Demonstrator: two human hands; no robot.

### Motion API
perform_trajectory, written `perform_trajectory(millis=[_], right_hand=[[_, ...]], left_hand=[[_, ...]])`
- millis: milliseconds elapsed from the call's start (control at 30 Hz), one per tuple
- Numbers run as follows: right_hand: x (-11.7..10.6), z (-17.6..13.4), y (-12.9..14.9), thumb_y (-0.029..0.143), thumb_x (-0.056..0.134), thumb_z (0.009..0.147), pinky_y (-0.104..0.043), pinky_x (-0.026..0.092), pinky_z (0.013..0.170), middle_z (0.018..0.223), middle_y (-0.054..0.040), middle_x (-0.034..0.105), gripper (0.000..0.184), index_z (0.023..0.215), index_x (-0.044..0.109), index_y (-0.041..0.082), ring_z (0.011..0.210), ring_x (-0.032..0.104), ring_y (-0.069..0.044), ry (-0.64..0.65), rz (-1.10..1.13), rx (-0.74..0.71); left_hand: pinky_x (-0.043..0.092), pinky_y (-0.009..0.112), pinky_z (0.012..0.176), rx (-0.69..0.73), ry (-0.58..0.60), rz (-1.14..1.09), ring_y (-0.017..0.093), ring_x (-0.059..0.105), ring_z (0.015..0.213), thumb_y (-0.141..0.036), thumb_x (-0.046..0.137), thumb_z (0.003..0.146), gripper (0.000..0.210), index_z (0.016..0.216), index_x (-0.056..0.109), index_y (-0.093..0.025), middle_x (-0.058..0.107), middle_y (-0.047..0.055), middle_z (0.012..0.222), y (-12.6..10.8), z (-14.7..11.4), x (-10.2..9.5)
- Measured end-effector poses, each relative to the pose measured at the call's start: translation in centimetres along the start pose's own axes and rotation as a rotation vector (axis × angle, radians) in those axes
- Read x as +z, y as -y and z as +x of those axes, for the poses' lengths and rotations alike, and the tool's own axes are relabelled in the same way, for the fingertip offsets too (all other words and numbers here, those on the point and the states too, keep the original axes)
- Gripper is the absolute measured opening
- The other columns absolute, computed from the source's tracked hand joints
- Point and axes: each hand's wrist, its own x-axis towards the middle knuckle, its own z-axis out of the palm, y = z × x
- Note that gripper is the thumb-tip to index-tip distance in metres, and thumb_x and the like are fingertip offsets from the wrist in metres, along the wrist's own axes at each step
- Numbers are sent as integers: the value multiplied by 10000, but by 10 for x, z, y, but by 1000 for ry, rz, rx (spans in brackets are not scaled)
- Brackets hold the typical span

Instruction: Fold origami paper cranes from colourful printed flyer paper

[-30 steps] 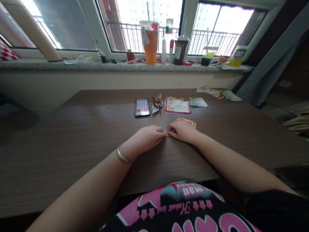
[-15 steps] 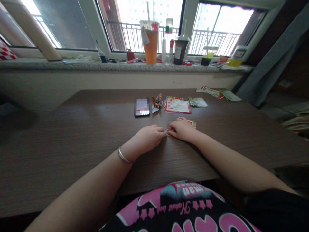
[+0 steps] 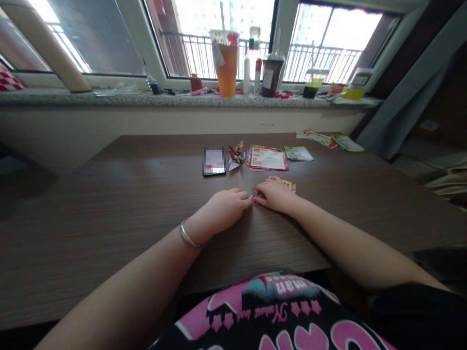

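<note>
My left hand (image 3: pixel 230 206) rests low over the table, its fingers closed at the edge of a printed piece of paper (image 3: pixel 289 185). Over that same paper lies my right hand (image 3: pixel 272 193), fingers curled and pressed down close to the left fingertips. Most of the paper is covered by the right hand; an orange, patterned corner shows past the knuckles, and a small pale and red bit shows between the hands. Just beyond them is a stack of red-bordered printed sheets (image 3: pixel 268 158). A folded, colourful paper piece (image 3: pixel 236 155) stands left of the stack.
A phone (image 3: pixel 214 161) lies on the brown table (image 3: pixel 127 194). Green-edged papers (image 3: pixel 299 153) and more leaflets (image 3: pixel 348 143) are at the right back. On the windowsill (image 3: pixel 175 100) stand an orange drink cup (image 3: pixel 226 68), a dark cup (image 3: pixel 272 78) and bottles.
Both hands stay in nearly the same place on the paper. The camera view has shifted very slightly; nothing else visibly moves.
</note>
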Motion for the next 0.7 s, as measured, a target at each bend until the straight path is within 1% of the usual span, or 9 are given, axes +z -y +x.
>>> perform_trajectory(millis=[167,267,367,533,700], right_hand=[[-1,-1,3,347,585,891,-361,314,884,973,-79,746,203,904,701,183,958,635,-241,-9,-2,9],[0,-1,4,358,581,896,-362,311,896,970,-77,748,212,904,704,186,957,634,-242,-16,2,18],[0,0,3,370,577,901,-359,308,897,968,-74,749,221,903,706,190,955,634,-236,-16,6,21],[0,0,3,398,576,904,-352,311,873,968,-66,747,243,900,703,191,944,634,-233,-11,9,21],[2,-1,2,419,586,898,-349,309,858,947,-63,746,253,889,704,195,936,628,-232,-16,12,21]], left_hand=[[448,306,675,-10,23,33,191,596,779,-96,499,902,189,983,655,-166,663,65,920,-4,1,-9],[441,334,744,19,29,75,202,612,808,-99,547,888,146,944,665,-164,675,63,896,-5,2,-13],[432,358,804,39,13,98,210,623,832,-103,576,877,125,930,671,-165,683,58,887,-3,1,-13],[437,358,787,10,29,99,217,635,817,-118,609,858,104,878,692,-177,694,48,861,2,-2,-11],[453,339,776,-18,80,68,208,649,821,-107,633,830,120,864,715,-187,711,46,859,4,-4,-16]])
